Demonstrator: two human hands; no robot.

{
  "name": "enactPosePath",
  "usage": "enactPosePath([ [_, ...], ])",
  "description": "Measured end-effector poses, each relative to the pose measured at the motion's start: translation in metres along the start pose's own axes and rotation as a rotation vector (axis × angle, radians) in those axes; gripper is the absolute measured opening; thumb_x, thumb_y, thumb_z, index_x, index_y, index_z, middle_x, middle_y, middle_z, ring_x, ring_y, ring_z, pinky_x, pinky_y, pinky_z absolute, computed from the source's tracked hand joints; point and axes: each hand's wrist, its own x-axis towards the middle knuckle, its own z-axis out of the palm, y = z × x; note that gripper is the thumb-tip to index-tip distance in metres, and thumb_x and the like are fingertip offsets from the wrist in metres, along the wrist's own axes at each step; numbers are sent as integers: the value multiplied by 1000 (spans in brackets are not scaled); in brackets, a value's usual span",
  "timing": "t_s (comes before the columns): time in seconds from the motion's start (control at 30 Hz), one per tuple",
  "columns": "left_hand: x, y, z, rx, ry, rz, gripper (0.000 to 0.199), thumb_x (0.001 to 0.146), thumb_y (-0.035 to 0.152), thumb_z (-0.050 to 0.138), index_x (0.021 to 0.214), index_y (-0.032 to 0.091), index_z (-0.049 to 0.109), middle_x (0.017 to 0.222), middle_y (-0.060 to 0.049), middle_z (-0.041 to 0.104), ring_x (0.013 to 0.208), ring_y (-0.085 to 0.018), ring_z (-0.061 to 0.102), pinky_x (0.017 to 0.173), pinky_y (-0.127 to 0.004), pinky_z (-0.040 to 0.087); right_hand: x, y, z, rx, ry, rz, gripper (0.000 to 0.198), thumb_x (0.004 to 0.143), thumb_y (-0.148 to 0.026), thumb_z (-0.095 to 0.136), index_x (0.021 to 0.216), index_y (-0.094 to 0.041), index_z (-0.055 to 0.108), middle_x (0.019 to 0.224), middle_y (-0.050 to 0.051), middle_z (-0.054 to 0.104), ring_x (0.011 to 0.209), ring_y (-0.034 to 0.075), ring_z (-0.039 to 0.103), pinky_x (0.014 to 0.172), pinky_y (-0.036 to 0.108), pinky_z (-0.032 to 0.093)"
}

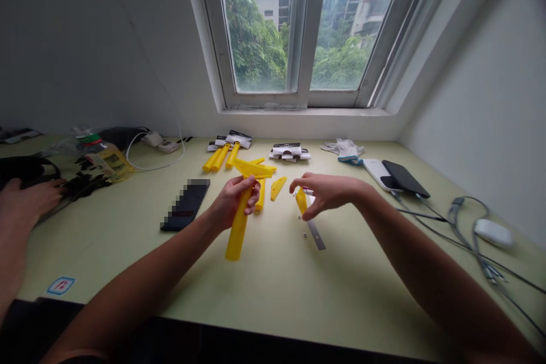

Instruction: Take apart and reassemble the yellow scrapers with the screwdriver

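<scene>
- Left hand: closed around the yellow tool, left of the metal strip; its head is just beyond the grip, its handle end protruding nearer.
- Right hand: curved over the strip's far end, near a yellow piece; cannot tell whether it grips.
</scene>
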Motion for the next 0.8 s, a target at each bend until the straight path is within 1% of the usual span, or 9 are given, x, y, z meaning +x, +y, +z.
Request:
enactPosePath([
  [0.07, -1, 7, -4, -27, 40, 38, 20, 81, 27, 70, 78, 12, 57, 73, 1, 54, 48, -4, 46, 34, -11, 39, 12, 5, -9, -10, 4, 22, 68, 63, -61, 72, 123, -31, 59, 116, 8, 56, 99, 26, 59, 80, 33, 45],
  [0.17, -4, 7, -8, -35, 64, 39, 20, 81, 26, 70, 78, 12, 57, 73, 1, 54, 48, -4, 46, 34, -11, 39, 36, 6, -16, -38, 8, 53, 63, 64, -64, 70, 115, -29, 65, 109, 8, 62, 95, 26, 60, 75, 32, 44],
  [0.27, -6, 2, -10, -19, 54, 31, 21, 82, 28, 69, 77, 12, 57, 73, 1, 54, 48, -4, 46, 34, -12, 39, 59, 4, -15, -45, 75, 63, 67, 60, -67, 71, 112, -25, 64, 105, 8, 64, 93, 26, 60, 68, 30, 44],
  [0.37, -8, -2, -10, -12, 36, 14, 22, 82, 29, 69, 77, 12, 56, 70, 0, 54, 46, -4, 46, 34, -13, 39, 74, 1, -7, -47, 156, 64, 69, 61, -68, 70, 112, -23, 61, 107, 9, 63, 93, 26, 59, 68, 29, 44],
  [0.47, -8, -2, -9, -14, 34, -6, 23, 81, 30, 70, 77, 12, 56, 66, 1, 53, 44, -4, 44, 34, -14, 37, 80, -1, 4, -52, 243, 69, 66, 65, -67, 67, 113, -22, 58, 107, 10, 59, 92, 25, 58, 70, 29, 44],
  [0.57, -9, -2, -9, -18, 34, 3, 24, 80, 30, 71, 77, 12, 56, 65, 1, 53, 45, -5, 45, 35, -15, 37, 81, 1, 15, -49, 302, 86, 60, 69, -64, 65, 112, -22, 56, 107, 10, 56, 83, 21, 58, 68, 28, 45],
  [0.67, -9, -3, -9, -17, 31, 17, 23, 80, 30, 71, 77, 12, 56, 67, 1, 53, 46, -5, 46, 34, -15, 38, 80, 3, 24, -48, 321, 99, 58, 68, -65, 67, 106, -22, 56, 103, 8, 54, 76, 18, 57, 66, 28, 44],
  [0.8, -9, -3, -8, -11, 27, 13, 24, 80, 30, 71, 76, 12, 56, 66, 1, 53, 46, -5, 46, 34, -15, 38, 81, 4, 32, -59, 350, 113, 57, 67, -66, 67, 102, -22, 55, 103, 7, 54, 80, 20, 57, 68, 28, 44],
])
